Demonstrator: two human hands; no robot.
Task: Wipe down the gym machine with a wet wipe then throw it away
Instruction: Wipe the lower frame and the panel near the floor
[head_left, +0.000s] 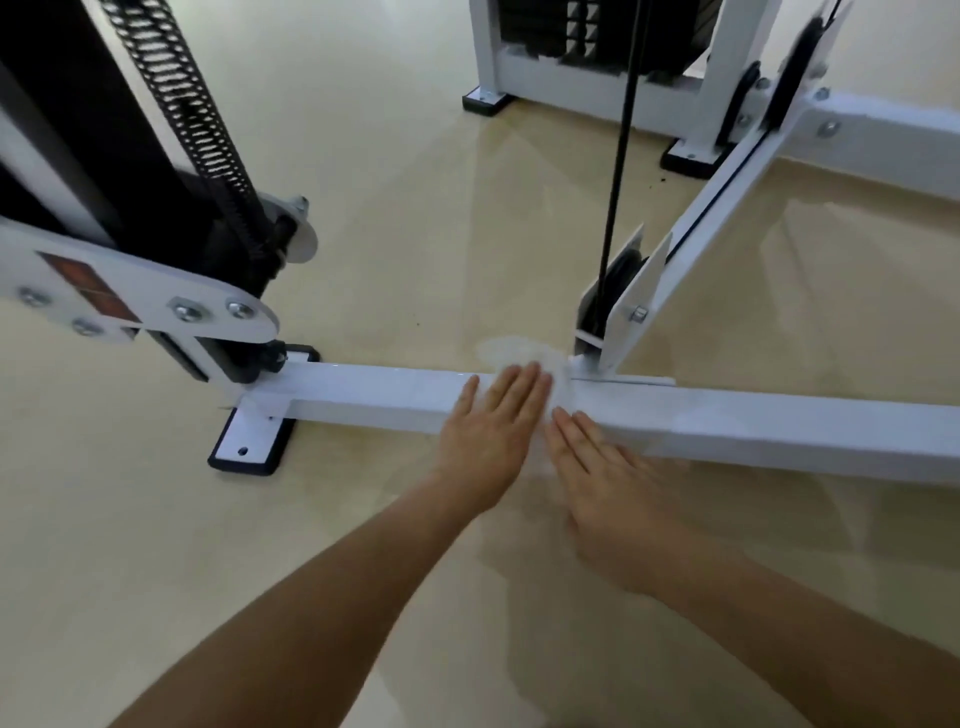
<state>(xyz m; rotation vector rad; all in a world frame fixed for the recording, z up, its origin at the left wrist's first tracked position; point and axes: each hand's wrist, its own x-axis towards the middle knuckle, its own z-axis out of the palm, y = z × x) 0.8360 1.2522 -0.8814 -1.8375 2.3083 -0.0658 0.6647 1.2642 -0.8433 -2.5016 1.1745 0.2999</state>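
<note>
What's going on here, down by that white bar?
A person is wiping the gym machine's low white bar. The left hand and the right hand both lie flat, fingers straight, pressing a wet wipe onto the bar near where an angled strut joins it. The wipe is not yet thrown away.

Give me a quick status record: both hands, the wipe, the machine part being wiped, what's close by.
left hand: flat, fingers straight, pressing the wet wipe onto the floor bar
right hand: flat, fingers straight, on the floor bar's near edge beside the wet wipe
wet wipe: spread over the floor bar
nearby: pulley bracket and black cable, just beyond the hands
bin: not in view
</note>
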